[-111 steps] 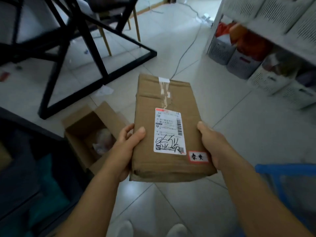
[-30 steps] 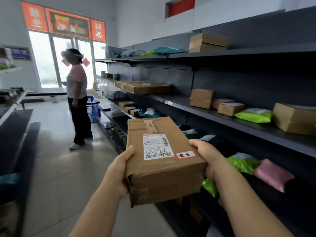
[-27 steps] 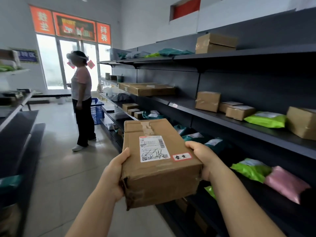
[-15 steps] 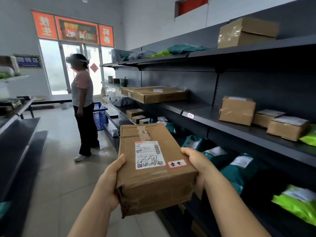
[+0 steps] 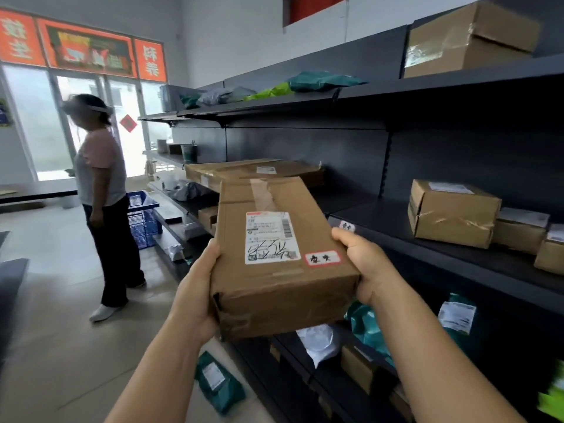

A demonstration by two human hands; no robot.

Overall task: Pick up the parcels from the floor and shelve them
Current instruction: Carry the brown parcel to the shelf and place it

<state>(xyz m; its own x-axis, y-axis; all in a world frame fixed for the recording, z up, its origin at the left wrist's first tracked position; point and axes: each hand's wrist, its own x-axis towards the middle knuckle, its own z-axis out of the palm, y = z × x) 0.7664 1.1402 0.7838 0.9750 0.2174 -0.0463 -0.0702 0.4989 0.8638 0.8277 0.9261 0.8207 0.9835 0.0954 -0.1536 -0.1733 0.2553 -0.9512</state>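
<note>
I hold a brown cardboard parcel with a white shipping label and a small red-edged sticker, level in front of my chest. My left hand grips its left side and my right hand grips its right side. The parcel's far end reaches over the front edge of the dark middle shelf, where a bare stretch lies between a long flat box and a taped carton.
A person stands in the aisle to the left beside a blue basket. The top shelf carries a big carton and green bags. Lower shelves hold teal bags. One teal bag lies on the floor.
I have carried the parcel from the floor area to the shelving. Over the last second I came closer to the shelves and raised the parcel toward the middle shelf.
</note>
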